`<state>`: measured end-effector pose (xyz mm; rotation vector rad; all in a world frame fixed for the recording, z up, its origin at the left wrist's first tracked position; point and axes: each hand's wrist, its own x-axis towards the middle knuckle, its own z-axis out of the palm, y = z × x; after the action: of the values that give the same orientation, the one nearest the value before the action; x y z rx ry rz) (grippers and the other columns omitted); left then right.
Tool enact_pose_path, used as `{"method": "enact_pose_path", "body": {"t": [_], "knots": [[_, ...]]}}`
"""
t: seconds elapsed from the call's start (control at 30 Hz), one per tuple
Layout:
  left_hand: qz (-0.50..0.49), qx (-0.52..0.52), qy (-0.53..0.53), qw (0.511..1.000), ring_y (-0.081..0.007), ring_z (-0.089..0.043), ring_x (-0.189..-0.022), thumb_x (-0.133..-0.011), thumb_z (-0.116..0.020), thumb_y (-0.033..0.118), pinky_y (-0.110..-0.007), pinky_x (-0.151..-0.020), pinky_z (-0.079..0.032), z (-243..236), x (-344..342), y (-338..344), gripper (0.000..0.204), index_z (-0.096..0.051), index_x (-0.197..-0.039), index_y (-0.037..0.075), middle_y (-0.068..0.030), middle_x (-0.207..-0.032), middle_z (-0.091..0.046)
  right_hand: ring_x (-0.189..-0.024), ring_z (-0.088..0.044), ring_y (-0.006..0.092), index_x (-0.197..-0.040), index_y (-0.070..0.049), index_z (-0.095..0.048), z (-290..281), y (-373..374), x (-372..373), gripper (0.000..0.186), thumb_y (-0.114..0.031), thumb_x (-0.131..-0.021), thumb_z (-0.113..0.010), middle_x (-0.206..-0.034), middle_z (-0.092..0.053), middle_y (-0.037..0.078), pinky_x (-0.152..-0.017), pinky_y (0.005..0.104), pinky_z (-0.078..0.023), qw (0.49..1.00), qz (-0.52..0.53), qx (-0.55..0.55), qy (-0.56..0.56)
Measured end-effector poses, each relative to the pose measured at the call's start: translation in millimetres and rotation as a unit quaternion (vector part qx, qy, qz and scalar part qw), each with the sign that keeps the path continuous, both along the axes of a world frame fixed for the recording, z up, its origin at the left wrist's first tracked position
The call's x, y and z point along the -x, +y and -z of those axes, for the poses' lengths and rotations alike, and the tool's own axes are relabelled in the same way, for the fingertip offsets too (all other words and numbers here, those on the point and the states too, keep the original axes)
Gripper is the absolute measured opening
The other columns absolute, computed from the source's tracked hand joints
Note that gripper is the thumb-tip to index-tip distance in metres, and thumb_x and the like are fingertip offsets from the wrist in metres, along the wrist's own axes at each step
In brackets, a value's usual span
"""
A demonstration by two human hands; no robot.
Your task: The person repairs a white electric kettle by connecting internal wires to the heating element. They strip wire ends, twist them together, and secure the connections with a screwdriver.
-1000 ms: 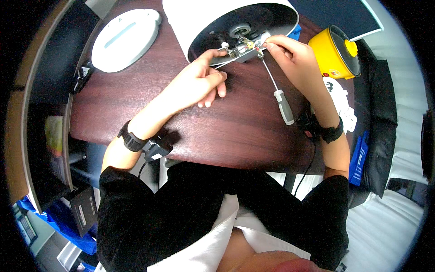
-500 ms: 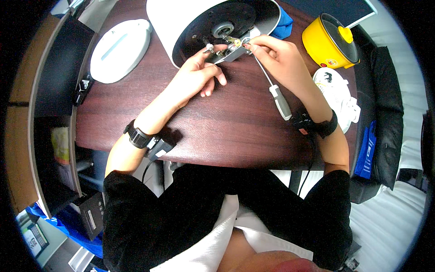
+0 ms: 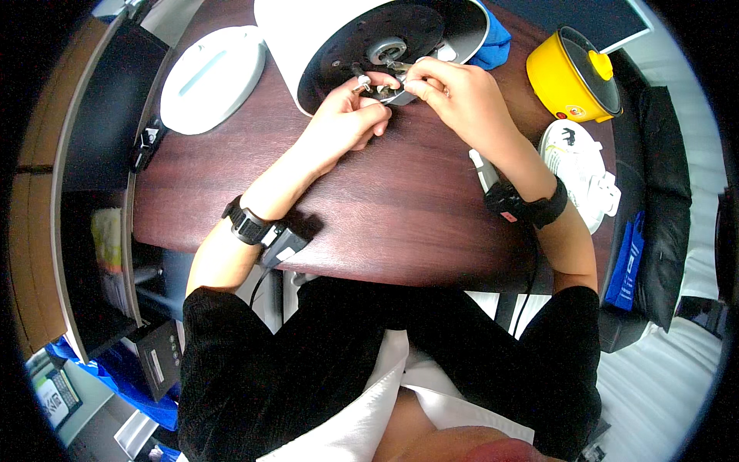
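A large white cylindrical appliance (image 3: 289, 46) lies on its side at the table's far edge, its dark round base (image 3: 339, 61) facing me. At the base's lower rim, my left hand (image 3: 346, 119) has its index finger and thumb closed about a small metal bracket (image 3: 402, 98). My right hand (image 3: 458, 88) pinches at the bracket's right end, close to the base's central ring (image 3: 387, 51); whatever its fingertips hold is hidden. Beside my right forearm, a grey-handled screwdriver (image 3: 483, 169) shows only part of its handle.
A white oval lid (image 3: 213, 80) lies at the left. To the right are a yellow electric pot (image 3: 562, 81) and a white round part with a cord (image 3: 573, 169). A blue cloth (image 3: 493, 45) sits behind the appliance. Shelves (image 3: 92, 200) border the left side.
My right hand has shifted left and toward the base's middle, and its forearm now covers more of the screwdriver. My left thumb has curled in toward the bracket. The view has shifted slightly.
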<state>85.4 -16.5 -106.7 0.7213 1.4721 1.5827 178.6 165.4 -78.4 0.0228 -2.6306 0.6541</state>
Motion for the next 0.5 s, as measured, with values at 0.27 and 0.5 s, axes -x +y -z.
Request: {"method": "enact_pose_path", "body": {"t": [0.27, 0.5], "knots": [[0.006, -0.018, -0.005, 1.000, -0.0011, -0.031, -0.049, -0.091, -0.051, 0.009, -0.019, -0.043, -0.019, 5.1, 1.8, -0.2, 0.033, -0.052, -0.125, 0.012, 0.0060, -0.068, -0.046, -0.063, -0.066, 0.0298, -0.089, -0.014, -0.068, 3.9, 3.1, -2.0, 0.017, -0.031, -0.088, -0.064, -0.067, -0.064, 0.011, -0.056, 0.0392, -0.050, 1.000, 0.000, 0.017, -0.007], [0.010, -0.020, 0.010, 1.000, -0.0012, -0.031, -0.050, -0.092, -0.051, 0.010, -0.018, -0.044, -0.019, 2.0, 2.3, -2.4, 0.035, -0.051, -0.127, 0.011, 0.0054, -0.069, -0.046, -0.059, -0.064, 0.0287, -0.089, -0.014, -0.067, 3.0, 0.2, -3.4, 0.017, -0.031, -0.089, -0.065, -0.064, -0.063, 0.010, -0.054, 0.0382, -0.048, 1.000, 0.001, 0.023, -0.019]]}}
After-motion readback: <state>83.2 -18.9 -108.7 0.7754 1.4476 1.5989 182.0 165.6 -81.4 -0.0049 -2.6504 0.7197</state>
